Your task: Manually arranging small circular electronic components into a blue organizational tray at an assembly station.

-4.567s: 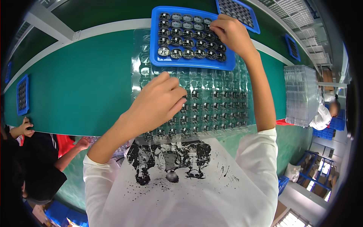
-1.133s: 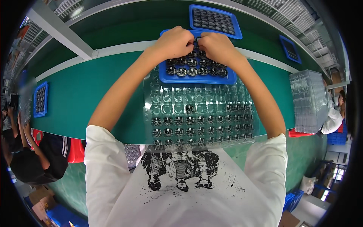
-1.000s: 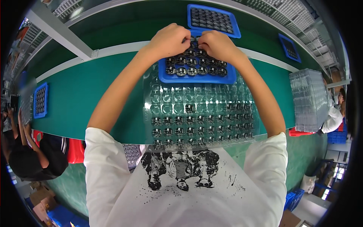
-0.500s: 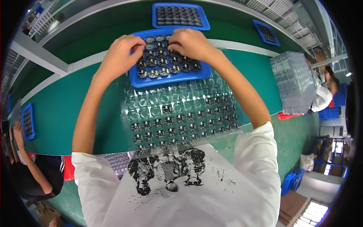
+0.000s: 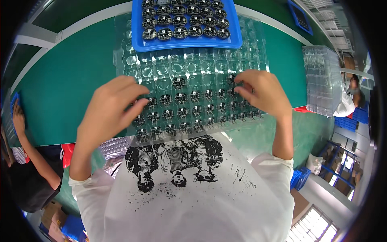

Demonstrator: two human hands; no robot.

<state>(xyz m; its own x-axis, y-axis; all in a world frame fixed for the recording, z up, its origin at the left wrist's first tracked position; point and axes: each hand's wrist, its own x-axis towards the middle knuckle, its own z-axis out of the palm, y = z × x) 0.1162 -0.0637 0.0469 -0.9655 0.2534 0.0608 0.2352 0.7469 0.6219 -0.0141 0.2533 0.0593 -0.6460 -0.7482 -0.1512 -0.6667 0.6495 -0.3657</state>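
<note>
Beneath both hands lies a clear plastic blister tray (image 5: pixel 161 69), its nearer rows filled with small black circuit modules (image 5: pixel 181 97). My left hand (image 5: pixel 115 107) hovers over the tray's left side, thumb and index finger apart beside a module, with nothing visible between them. On the right, my right hand (image 5: pixel 264 92) has its thumb and index finger spread. Its index fingertip is at a black module (image 5: pixel 232 78) in the tray; whether they touch I cannot tell. Just beyond stands a blue tray (image 5: pixel 187 45) holding rows of round pieces with black circuit modules (image 5: pixel 180 32).
A tall stack of clear blister trays (image 5: pixel 320 80) stands at the table's right. Another blue tray (image 5: pixel 300 18) sits far right. At the left edge, another person's hand (image 5: pixel 18 119) is by a blue tray (image 5: pixel 15 103). The green table (image 5: pixel 68 92) ends near my shirt.
Both my hands have moved from the blue tray back toward me, over the clear blister tray. The view has shifted, so the blue tray appears larger and partly cut off at the top.
</note>
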